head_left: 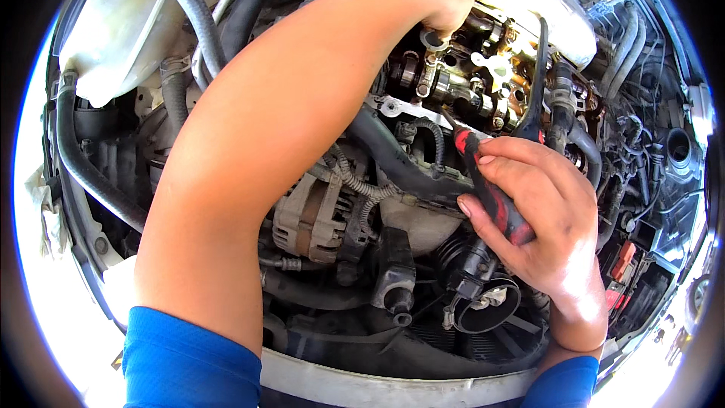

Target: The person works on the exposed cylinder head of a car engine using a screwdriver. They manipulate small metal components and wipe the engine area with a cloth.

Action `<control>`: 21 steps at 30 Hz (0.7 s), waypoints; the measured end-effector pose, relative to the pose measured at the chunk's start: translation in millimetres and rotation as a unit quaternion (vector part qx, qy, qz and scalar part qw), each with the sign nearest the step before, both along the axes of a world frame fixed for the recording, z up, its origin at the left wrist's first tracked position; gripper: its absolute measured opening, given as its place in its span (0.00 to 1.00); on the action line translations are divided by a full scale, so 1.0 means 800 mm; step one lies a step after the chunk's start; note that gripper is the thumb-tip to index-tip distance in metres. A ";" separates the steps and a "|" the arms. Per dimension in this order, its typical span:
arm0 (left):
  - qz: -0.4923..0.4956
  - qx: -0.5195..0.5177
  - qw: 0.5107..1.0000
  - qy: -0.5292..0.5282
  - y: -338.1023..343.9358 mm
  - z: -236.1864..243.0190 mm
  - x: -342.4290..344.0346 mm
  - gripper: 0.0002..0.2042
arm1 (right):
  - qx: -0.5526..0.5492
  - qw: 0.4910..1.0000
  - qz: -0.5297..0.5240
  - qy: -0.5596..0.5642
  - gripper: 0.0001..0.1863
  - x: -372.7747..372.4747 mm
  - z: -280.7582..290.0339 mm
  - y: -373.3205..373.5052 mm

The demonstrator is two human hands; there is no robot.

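The open cylinder head (396,106) lies toward the far edge of the engine bay, its pale metal rim framing the camshafts (462,89), whose rounded steel lobes are glossy and stained brown; along its near edge runs a smooth, bent black hose (393,153), and nearer the front stands the ribbed, dull grey alternator (308,219), while a milky plastic reservoir (121,41) fills the far left corner of the bay; the right hand (544,204) has its thumb and fingers closed round a hand tool (495,202) with a red-and-black handle, its narrow dark tip at the head's near edge, contact unclear; the left hand (445,1) reaches down over the head's far left corner, fingers mostly hidden, so I cannot tell whether it grips anything
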State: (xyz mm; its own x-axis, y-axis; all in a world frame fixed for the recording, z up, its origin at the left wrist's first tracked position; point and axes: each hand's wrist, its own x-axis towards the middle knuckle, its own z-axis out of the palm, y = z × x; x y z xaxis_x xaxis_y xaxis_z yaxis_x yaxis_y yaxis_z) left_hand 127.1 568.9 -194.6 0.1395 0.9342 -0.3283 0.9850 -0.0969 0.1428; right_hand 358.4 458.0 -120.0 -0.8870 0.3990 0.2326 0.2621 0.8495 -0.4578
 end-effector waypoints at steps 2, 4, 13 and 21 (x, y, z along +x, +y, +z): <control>0.012 -0.004 1.000 0.007 0.001 -0.004 0.000 0.13 | 0.007 1.000 0.000 0.014 0.19 -0.004 -0.005 0.000; 0.011 -0.023 1.000 0.015 0.001 -0.009 0.004 0.18 | 0.009 1.000 -0.001 0.019 0.19 -0.005 -0.010 0.001; 0.003 0.010 1.000 -0.001 0.000 -0.021 -0.007 0.13 | -0.009 1.000 -0.007 0.029 0.16 0.001 -0.007 0.015; -0.023 0.008 0.999 -0.036 -0.002 -0.016 -0.009 0.13 | -0.010 0.973 -0.209 0.097 0.18 0.083 0.078 0.051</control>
